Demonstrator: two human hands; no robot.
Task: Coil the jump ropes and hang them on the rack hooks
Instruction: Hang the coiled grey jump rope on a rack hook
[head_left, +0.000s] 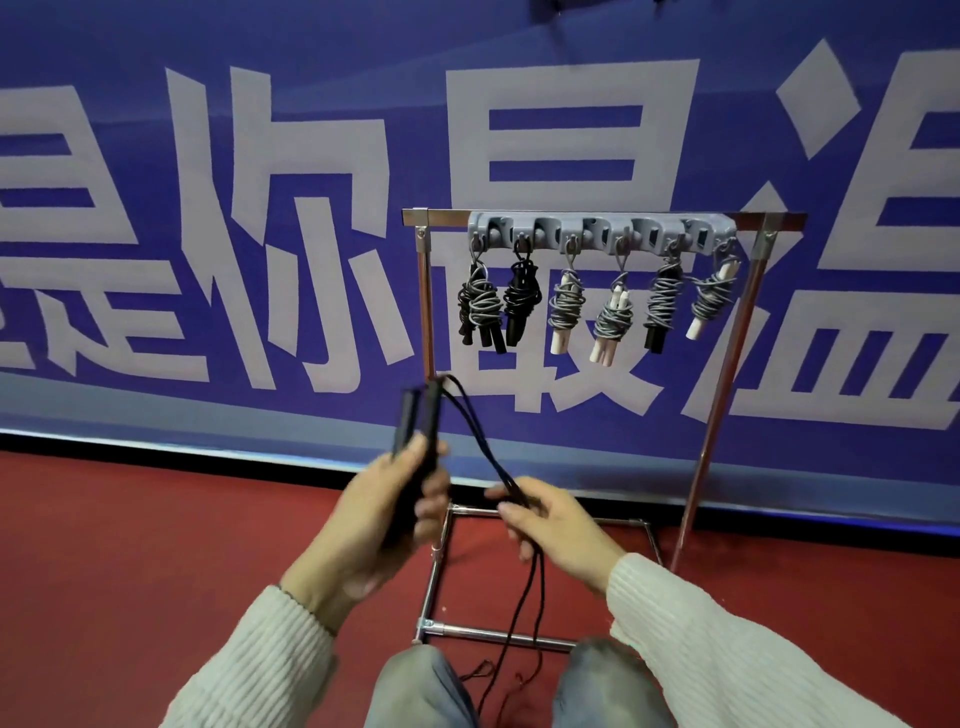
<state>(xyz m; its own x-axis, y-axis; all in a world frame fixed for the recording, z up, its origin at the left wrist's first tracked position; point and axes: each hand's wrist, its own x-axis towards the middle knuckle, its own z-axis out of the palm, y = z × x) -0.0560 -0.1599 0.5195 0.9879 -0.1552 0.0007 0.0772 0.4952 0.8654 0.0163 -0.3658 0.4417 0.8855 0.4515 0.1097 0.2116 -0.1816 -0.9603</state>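
Jump rope (470, 426), black, sits low before the rack (602, 221): left hand (384, 512) clamps both handles (415, 431), right hand (550, 522) pinches the doubled cord. I'd wrap snug, even turns round the handles, leaving a loop for a hook.

Looks like a gym or sports hall: red sports flooring (130, 545), big blue banner (363, 52) with large white Chinese characters along the wall, chrome-tube rack (717, 431) standing against it, grey hook strip (597, 234) on its top bar loaded with coiled jump ropes (566, 306), black- and white-handled
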